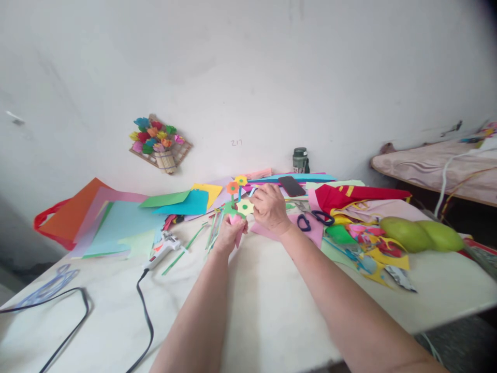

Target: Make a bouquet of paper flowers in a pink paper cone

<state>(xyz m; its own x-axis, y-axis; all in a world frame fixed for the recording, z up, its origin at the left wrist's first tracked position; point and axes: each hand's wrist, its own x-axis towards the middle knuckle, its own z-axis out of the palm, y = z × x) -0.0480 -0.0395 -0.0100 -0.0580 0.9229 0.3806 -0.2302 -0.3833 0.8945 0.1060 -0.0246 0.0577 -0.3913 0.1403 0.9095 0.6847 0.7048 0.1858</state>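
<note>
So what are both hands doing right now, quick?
Left hand: closed, holding the pink base of the paper flowers.
Right hand: curled at the pale yellow flower; can't tell if it grips anything.

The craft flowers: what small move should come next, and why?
Perhaps the right hand should gently adjust the pale yellow flower: it sits lower than the orange flower, beside that hand's fingers, and the left hand holds the pink piece below.

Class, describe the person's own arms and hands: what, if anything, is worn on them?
The left forearm and right forearm look bare: no sleeve, watch or bracelet plainly shows. The left hand and right hand wear no gloves; rings cannot be made out.
</note>
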